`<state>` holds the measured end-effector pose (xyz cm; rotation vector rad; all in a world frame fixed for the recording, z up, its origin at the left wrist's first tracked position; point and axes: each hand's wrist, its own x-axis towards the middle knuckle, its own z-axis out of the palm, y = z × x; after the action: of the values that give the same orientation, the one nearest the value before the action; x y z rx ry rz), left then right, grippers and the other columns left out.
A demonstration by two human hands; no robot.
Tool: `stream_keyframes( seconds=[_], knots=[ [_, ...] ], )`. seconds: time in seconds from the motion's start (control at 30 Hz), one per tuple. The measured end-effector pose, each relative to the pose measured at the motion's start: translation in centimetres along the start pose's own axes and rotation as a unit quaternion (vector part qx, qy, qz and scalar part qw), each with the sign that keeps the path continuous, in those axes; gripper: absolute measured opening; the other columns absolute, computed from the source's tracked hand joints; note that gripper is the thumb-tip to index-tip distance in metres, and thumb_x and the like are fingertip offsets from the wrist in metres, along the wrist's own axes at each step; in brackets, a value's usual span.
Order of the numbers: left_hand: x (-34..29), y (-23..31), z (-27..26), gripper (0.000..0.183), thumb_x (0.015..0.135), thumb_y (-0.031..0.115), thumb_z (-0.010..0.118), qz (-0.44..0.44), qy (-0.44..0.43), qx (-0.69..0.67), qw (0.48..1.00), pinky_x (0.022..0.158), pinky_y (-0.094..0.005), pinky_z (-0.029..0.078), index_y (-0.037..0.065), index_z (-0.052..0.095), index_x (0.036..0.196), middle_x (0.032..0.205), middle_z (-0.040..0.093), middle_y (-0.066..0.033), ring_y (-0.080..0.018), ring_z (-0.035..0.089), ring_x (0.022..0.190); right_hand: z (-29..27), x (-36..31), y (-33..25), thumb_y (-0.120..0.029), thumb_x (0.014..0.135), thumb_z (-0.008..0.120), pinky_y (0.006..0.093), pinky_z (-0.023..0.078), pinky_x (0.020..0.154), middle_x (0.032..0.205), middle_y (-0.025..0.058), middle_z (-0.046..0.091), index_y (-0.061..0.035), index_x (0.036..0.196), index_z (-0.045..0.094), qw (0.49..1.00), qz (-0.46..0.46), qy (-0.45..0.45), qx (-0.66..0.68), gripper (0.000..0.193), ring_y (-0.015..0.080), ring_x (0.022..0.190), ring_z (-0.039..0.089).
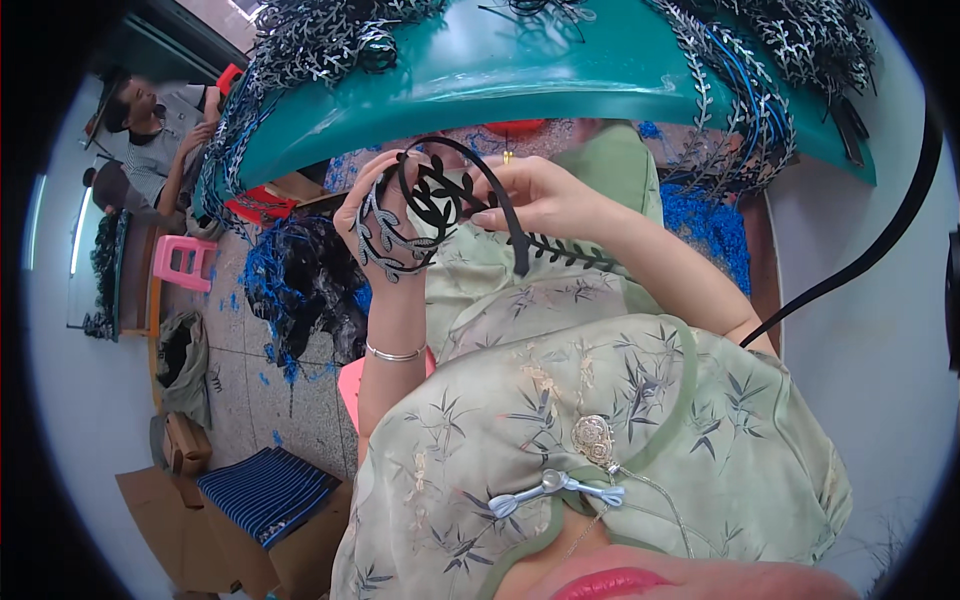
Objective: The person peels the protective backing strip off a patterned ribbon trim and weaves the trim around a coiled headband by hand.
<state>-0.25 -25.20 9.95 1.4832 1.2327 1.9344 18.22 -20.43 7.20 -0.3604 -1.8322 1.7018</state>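
Observation:
A leaf-vine trim, black on one face and silvery on the other, is looped in several turns about my left hand. The fingers of that hand are partly hidden by the loops and curl around them. My right hand is closed at the right side of the coil, thumb and fingers pinching the trim. A plain black band arches over the loops and ends in front of my right fingers. A leafy tail of the trim hangs down to the right, over my lap.
A green table ahead bears piles of silver leaf trim. Strands hang from its edge. Blue scraps and a black plastic bag lie on the floor. A pink stool, cardboard box and seated person are leftward.

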Motion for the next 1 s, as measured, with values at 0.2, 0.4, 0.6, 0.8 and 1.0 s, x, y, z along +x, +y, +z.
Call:
stream_keyframes(
  seconds=[0.2, 0.4, 0.6, 0.8, 1.0],
  knots=[
    [0.7, 0.1, -0.3, 0.016, 0.088, 0.014, 0.067, -0.103, -0.060, -0.093, 0.988, 0.072, -0.0250, 0.048, -0.002, 0.066, 0.091, 0.089, 0.065, -0.0062, -0.0126, 0.060, 0.079, 0.1, -0.2, -1.4, -0.006, 0.089, 0.064, 0.0279, 0.045, 0.092, 0.115, 0.0063, 0.056, -0.0011, 0.131, 0.043, 0.986, 0.024, -0.038, 0.159, 0.047, 0.0135, 0.105, 0.055],
    [0.3, 0.9, -1.0, 0.011, 0.088, 0.009, 0.065, -0.123, -0.063, -0.229, 0.964, 0.082, -0.0279, 0.045, 0.001, 0.064, 0.095, 0.094, 0.063, -0.0060, -0.0143, 0.058, 0.089, -0.5, 0.5, -1.3, -0.018, 0.093, 0.059, 0.0246, 0.042, 0.086, 0.107, 0.0030, 0.064, -0.0022, 0.123, 0.056, 0.986, 0.034, -0.154, 0.053, 0.034, 0.0099, 0.098, 0.054],
    [1.1, 1.8, -0.8, 0.020, 0.088, 0.016, 0.064, -0.055, -0.054, -0.160, 0.984, 0.068, -0.0236, 0.046, -0.005, 0.065, 0.091, 0.091, 0.065, -0.0103, -0.0139, 0.059, 0.078, -0.2, -0.7, -2.6, -0.016, 0.099, 0.049, 0.0235, 0.045, 0.077, 0.093, 0.0049, 0.067, -0.0011, 0.110, 0.063, 0.981, -0.055, -0.184, 0.024, 0.024, 0.0070, 0.090, 0.058],
    [2.1, 0.6, 0.7, 0.019, 0.088, 0.014, 0.065, 0.033, -0.046, 0.009, 0.998, 0.069, -0.0249, 0.044, -0.004, 0.065, 0.084, 0.080, 0.063, -0.0024, -0.0102, 0.055, 0.072, -0.4, -2.6, -3.6, -0.015, 0.100, 0.044, 0.0222, 0.044, 0.054, 0.072, 0.0021, 0.057, -0.0043, 0.127, 0.050, 0.986, 0.056, -0.070, 0.137, 0.029, 0.0080, 0.056, 0.052],
    [1.9, 0.9, 3.4, 0.015, 0.086, 0.011, 0.069, -0.030, -0.030, -0.091, 0.995, 0.069, -0.0229, 0.048, -0.004, 0.068, 0.088, 0.091, 0.068, -0.0082, -0.0121, 0.062, 0.077, -0.7, -4.3, -4.1, -0.018, 0.101, 0.043, 0.0205, 0.042, 0.047, 0.069, 0.0035, 0.058, -0.0006, 0.140, 0.032, 0.993, 0.032, 0.033, 0.108, 0.045, 0.0065, 0.051, 0.051]
  ],
)
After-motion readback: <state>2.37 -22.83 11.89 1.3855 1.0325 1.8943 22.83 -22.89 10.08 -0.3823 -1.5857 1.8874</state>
